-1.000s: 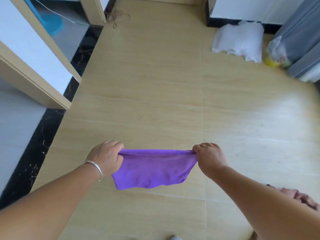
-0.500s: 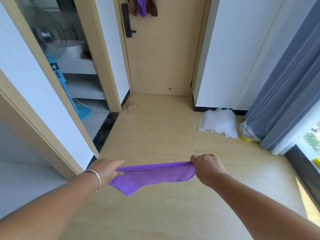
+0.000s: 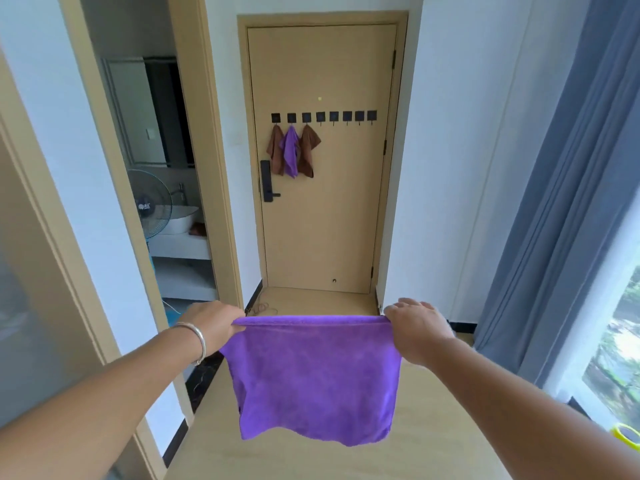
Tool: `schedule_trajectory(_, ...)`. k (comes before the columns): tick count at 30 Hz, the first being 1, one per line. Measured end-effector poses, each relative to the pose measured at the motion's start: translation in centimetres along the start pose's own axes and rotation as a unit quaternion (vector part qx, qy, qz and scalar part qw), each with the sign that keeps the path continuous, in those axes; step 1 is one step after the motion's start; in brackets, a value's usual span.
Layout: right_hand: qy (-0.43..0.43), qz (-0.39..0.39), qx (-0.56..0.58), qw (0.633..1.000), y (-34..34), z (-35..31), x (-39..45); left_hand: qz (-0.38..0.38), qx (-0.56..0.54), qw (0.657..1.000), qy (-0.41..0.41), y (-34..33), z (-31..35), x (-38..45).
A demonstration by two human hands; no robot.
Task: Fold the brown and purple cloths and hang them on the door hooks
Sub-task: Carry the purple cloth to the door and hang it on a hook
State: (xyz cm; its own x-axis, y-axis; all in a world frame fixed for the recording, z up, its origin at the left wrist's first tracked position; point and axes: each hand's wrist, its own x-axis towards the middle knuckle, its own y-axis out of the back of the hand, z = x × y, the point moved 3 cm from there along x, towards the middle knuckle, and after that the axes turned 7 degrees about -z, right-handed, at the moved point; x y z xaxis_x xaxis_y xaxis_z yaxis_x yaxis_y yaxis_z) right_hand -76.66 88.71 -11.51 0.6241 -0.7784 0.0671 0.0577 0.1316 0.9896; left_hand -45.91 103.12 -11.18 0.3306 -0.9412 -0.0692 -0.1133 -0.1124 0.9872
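A purple cloth (image 3: 313,379) hangs folded in front of me, stretched flat between both hands. My left hand (image 3: 214,323) pinches its top left corner and my right hand (image 3: 417,327) pinches its top right corner. Straight ahead is a beige door (image 3: 329,220) with a row of several black hooks (image 3: 332,116). On the three leftmost hooks hang a brown cloth (image 3: 276,148), a second purple cloth (image 3: 290,152) and another brown cloth (image 3: 307,150). The hooks to their right are bare.
A black door handle (image 3: 267,181) sits left of the hanging cloths. On the left, an open doorway shows a fan (image 3: 150,202) and a white basin (image 3: 181,220). Grey curtains (image 3: 568,202) and a window line the right side. The wooden floor (image 3: 311,459) runs to the door.
My view has risen from the floor to the door and its hooks. Both hands have lifted the purple cloth higher, and it now hangs down flat.
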Motion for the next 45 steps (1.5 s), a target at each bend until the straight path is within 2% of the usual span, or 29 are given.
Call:
schedule_trajectory(5,0.004,0.006,-0.022,1.0,7.1,1.8,-1.3,-0.055,-0.005,0.996,-0.064,7.0,-0.6,-1.6)
schedule_trajectory(10,0.001,0.039,-0.026,0.999,13.7,3.8,-2.6,-0.049,0.018,0.994,-0.099,14.2,0.0,-3.3)
schedule_trajectory(16,0.003,0.104,-0.032,0.994,20.5,5.6,-3.7,0.053,0.046,0.996,-0.057,22.1,0.8,-4.8)
schedule_trajectory(20,0.003,0.125,-0.038,0.991,23.1,6.7,-4.1,0.106,0.093,0.99,-0.016,25.0,1.6,-5.1)
schedule_trajectory(24,0.003,0.134,-0.032,0.991,23.9,7.5,-3.6,0.127,0.118,0.985,0.018,26.1,2.1,-4.7)
schedule_trajectory(31,0.0,0.134,-0.032,0.991,22.3,8.3,0.1,0.102,0.101,0.989,0.025,25.0,1.8,-1.4)
schedule_trajectory(39,-0.028,0.14,-0.048,0.989,20.3,8.1,8.7,0.129,0.068,0.989,-0.013,22.9,-1.0,7.9)
schedule_trajectory(45,-0.045,0.156,-0.062,0.985,22.0,7.1,16.5,0.123,0.063,0.99,-0.038,23.7,-5.0,15.5)
